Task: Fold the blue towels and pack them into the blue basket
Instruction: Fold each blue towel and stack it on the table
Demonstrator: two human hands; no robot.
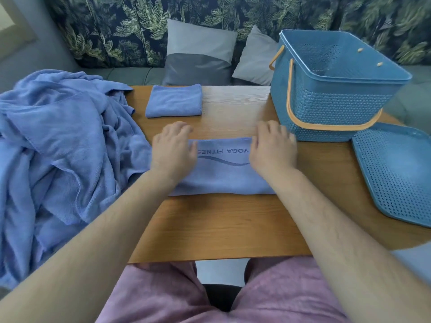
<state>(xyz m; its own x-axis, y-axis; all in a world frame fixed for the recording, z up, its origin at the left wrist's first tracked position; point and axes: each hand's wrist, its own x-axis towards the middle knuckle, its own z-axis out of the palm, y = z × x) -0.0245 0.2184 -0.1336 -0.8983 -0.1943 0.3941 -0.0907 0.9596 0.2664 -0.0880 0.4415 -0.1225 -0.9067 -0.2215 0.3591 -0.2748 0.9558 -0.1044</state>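
A blue towel (221,176) with printed lettering lies half-folded in the middle of the wooden table (224,224). My left hand (173,152) rests flat on its left end and my right hand (271,150) on its right end, fingers reaching over the far edge. A small folded blue towel (174,100) sits beyond, near the table's far edge. A heap of unfolded blue towels (58,148) covers the table's left side. The blue basket (331,87) with tan handles stands at the far right; no towel shows inside it.
The basket's perforated blue lid (396,171) lies flat at the table's right edge. Grey cushions (200,50) lean against a leaf-patterned sofa back behind the table. Bare wood shows between the towel and the near edge.
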